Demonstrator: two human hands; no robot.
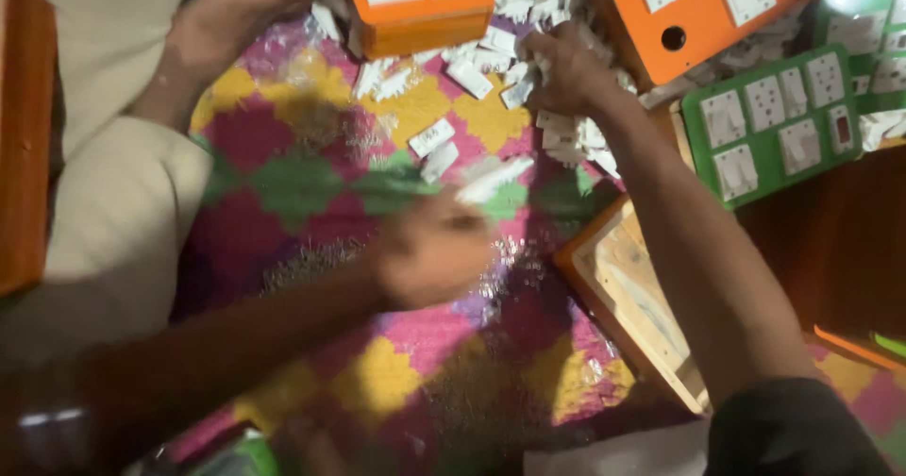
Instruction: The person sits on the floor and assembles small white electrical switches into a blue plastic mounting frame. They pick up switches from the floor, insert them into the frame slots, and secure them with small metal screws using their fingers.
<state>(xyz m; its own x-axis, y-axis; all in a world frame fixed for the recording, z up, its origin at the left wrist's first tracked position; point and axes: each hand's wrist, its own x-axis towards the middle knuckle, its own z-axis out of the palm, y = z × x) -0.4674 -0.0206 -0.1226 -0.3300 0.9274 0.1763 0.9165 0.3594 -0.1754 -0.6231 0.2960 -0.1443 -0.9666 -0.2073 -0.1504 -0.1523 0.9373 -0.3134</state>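
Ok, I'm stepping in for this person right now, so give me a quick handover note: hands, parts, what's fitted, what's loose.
Left hand: blurred over the mat, a white piece at its fingertips; grip unclear.
Right hand: fingers in the pile of white pieces; grip unclear.
Another person's hand is at the mat's far-left edge.
Fitted: the orange boxes and the green board carry switches.
Loose: the pile. A wooden frame lies by the right arm.
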